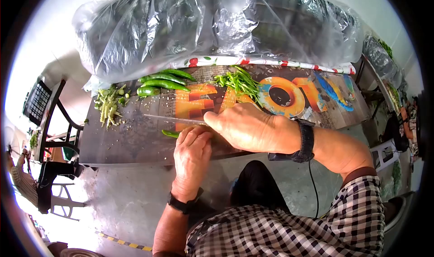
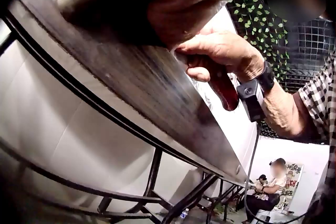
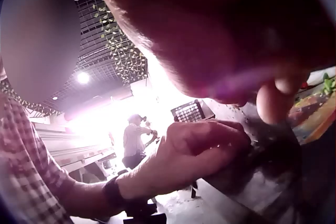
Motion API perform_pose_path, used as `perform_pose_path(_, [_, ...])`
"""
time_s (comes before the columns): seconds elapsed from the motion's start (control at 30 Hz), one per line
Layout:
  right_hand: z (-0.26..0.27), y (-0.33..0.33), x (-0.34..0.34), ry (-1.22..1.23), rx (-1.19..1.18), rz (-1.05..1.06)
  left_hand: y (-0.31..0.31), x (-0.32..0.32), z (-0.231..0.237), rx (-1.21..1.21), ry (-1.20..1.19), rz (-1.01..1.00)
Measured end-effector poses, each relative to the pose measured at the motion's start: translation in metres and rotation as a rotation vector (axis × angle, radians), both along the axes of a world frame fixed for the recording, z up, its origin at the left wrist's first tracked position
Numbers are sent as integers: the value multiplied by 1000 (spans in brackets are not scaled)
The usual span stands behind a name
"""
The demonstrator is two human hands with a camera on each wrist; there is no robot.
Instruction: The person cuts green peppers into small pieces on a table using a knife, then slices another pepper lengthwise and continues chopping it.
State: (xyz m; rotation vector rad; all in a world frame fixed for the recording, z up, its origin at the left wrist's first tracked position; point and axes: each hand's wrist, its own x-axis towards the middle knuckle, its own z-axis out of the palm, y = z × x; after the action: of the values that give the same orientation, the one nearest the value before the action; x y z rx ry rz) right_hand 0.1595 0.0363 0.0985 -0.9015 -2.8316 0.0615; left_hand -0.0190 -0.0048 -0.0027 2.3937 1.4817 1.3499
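Note:
A green pepper [image 1: 170,133] lies on the table with its end sticking out left of my left hand [image 1: 193,155], whose bent fingers hold it down. My right hand [image 1: 253,126] grips a knife; the thin blade [image 1: 174,119] points left, just above the left fingers. In the left wrist view the knife's dark red handle [image 2: 224,88] shows under the right hand [image 2: 223,50]. The right wrist view shows the left hand [image 3: 205,148] with fingers bent down at the table. The pepper's part beneath the fingers is hidden.
Whole green peppers [image 1: 165,80] lie at the table's back left, beside a pile of pale pepper cores and seeds [image 1: 108,105]. Sliced green pepper [image 1: 238,81] is heaped at the back middle. Clear plastic sheeting [image 1: 217,26] covers something behind the table [image 1: 131,144].

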Motion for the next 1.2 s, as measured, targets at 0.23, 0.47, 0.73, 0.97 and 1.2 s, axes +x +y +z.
perform_pose_path(0.23, [-1, -16, 29, 56, -42, -96, -4, 5, 2, -16, -49, 30])
perform_pose_path(0.47, [20, -30, 36, -32, -36, -76, -4, 6, 0, 2, -55, 35])
perform_pose_path(0.73, [15, -30, 36, -180, 59, -49, -5, 5, 2, -30, -42, 34])
perform_pose_path(0.97, [-5, -18, 5, -72, 187, 55, -3, 5, -2, -20, -48, 30])
perform_pose_path(1.2, [-4, -10, -2, -93, 117, -17, -5, 5, 1, -21, -69, 25])
